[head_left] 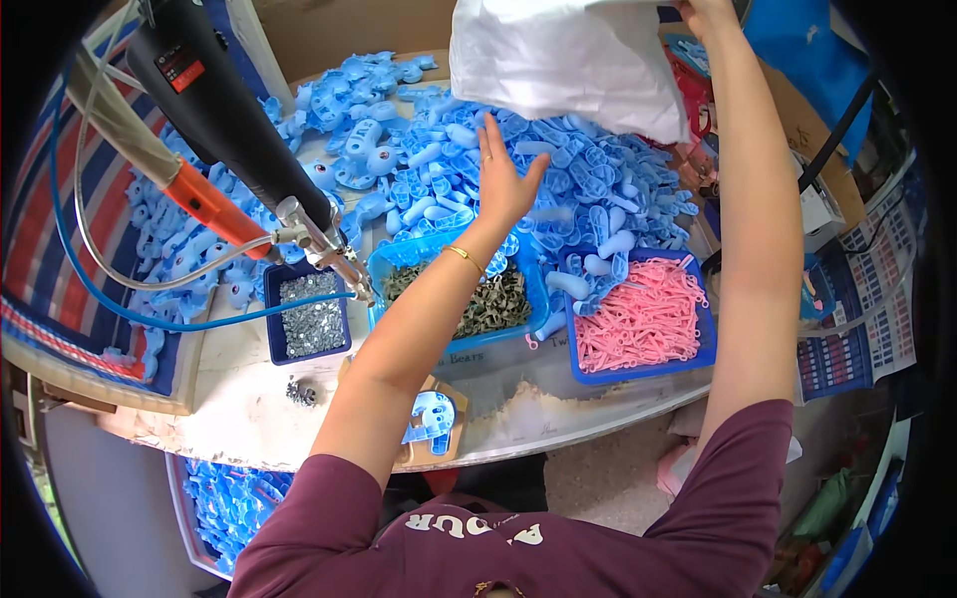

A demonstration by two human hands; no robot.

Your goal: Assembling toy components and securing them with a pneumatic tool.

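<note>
My left hand [506, 184] reaches over the big pile of light-blue plastic parts [588, 179], its fingers stretched and thumb apart, holding nothing. High at the upper edge, my right hand [706, 14] is closed on a corner of a white sack [563, 65], which hangs over the back of the pile. Part of that hand is cut off by the picture's edge. Below my left forearm stands a bright-blue tray [439, 344] of dark greenish small parts. A wooden fixture [451, 453] at the front edge holds a light-blue piece.
A blue bin [638, 374] of pink strips stands right, and a dark-blue box [284, 351] of small metal pieces left. A black powered screwdriver [224, 105] with hoses hangs at left. Blue shaped parts [344, 95] cover the back left; a crate [189, 523] sits below the table.
</note>
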